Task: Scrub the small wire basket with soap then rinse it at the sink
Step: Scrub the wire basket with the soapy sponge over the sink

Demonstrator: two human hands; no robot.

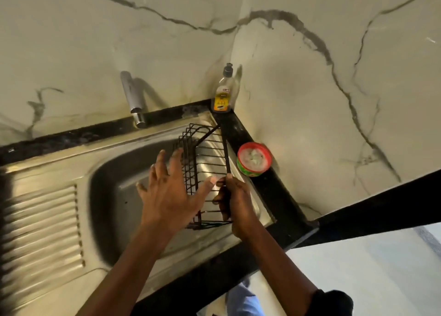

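Note:
A small dark wire basket (207, 152) is held over the right side of the steel sink (112, 172). My right hand (232, 201) is closed around the basket's near right edge. My left hand (170, 191) is spread flat with fingers apart, against the basket's left side, holding nothing. A dish soap bottle (223, 94) with a yellow label stands in the corner behind the sink. A round red and green tub (254, 159) of white paste soap sits on the black ledge to the right of the basket. The tap (132, 98) shows no running water.
A ribbed steel draining board (43, 222) lies left of the basin. A black stone ledge (274, 191) borders the sink at the back and right. Marble-patterned walls (310, 77) meet in the corner close behind. A black beam (381, 210) juts out at the right.

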